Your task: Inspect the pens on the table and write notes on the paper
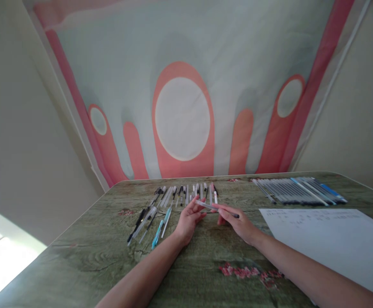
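A clear-barrelled pen (207, 206) with a dark end is held aslant just above the table, its dark end pointing right. My left hand (189, 221) has its fingers closed at the pale left end. Toward the dark end, my right hand (239, 223) pinches the same pen between thumb and fingers. Beyond my left hand lies a row of loose pens and pen parts (187, 194). Left of that hand are a turquoise pen (157, 234) and several black and clear pens (144, 222).
At the far right of the table (102, 261), many clear pens (282, 192) lie side by side in a neat row. A white paper sheet (330, 244) with faint writing lies in front of them. A pink-patterned wall panel (183, 119) stands behind the table.
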The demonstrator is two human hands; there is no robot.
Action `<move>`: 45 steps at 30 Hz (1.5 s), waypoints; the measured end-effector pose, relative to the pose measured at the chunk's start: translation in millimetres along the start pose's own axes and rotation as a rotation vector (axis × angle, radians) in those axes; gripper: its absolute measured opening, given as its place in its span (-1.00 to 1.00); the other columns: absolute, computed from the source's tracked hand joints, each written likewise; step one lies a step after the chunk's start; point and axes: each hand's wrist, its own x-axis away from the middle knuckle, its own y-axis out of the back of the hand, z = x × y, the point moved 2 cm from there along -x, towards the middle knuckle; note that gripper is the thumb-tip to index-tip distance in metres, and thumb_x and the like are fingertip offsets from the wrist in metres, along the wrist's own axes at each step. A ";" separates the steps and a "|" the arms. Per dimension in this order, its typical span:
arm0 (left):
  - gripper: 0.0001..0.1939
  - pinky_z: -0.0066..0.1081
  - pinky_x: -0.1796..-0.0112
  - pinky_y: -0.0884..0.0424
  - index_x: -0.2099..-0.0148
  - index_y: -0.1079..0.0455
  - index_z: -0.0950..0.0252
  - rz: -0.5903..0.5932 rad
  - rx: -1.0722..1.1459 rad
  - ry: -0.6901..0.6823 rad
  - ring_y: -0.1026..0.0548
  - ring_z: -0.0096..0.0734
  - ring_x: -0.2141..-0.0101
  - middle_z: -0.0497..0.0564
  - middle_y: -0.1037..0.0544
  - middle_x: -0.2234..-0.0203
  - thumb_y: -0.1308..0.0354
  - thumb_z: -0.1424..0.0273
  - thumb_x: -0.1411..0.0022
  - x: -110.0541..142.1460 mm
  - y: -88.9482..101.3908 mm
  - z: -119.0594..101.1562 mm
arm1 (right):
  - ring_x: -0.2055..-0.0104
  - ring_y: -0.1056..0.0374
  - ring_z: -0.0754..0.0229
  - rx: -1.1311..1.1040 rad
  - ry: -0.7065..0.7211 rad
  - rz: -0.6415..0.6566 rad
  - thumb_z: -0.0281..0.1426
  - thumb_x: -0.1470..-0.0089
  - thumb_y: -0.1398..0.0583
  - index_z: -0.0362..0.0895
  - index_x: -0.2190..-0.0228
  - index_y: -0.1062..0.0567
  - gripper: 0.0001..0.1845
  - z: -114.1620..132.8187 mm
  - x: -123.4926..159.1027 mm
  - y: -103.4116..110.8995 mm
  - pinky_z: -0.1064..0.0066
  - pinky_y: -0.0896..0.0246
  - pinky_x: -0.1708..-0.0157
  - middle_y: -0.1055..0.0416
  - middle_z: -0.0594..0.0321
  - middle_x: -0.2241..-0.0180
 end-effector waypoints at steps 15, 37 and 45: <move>-0.26 -0.24 0.04 -0.19 -0.15 -0.05 0.12 0.034 0.095 0.001 -0.25 -0.27 -0.02 0.09 -0.25 -0.06 -0.02 0.72 0.09 8.9 -14.7 -7.4 | 0.42 -0.29 0.25 0.059 0.084 -0.011 -0.19 -0.06 -0.02 -0.01 0.07 -0.37 -0.60 6.4 4.0 -1.4 0.36 -0.19 0.31 -0.39 0.21 0.17; -0.57 -0.56 0.38 -0.31 0.03 -0.23 0.26 -0.102 0.070 0.026 -0.41 -0.63 0.47 0.00 -0.46 0.34 -0.17 0.34 -0.02 3.2 -4.5 -1.6 | 0.49 -0.27 0.28 -0.035 -0.023 0.099 -0.13 -0.06 0.02 -0.08 0.08 -0.38 -0.54 5.1 2.0 -7.0 0.42 -0.17 0.47 -0.41 0.20 0.38; -0.39 -0.49 0.33 -0.31 -0.07 -0.13 0.23 -0.121 -0.012 -0.036 -0.43 -0.57 0.44 0.05 -0.47 0.27 -0.21 0.31 0.04 1.4 -6.6 -6.4 | 0.49 -0.30 0.22 0.240 -0.031 0.030 -0.22 0.01 -0.08 -0.12 0.22 -0.47 -0.65 13.7 -13.0 19.1 0.39 -0.16 0.45 -0.47 0.20 0.46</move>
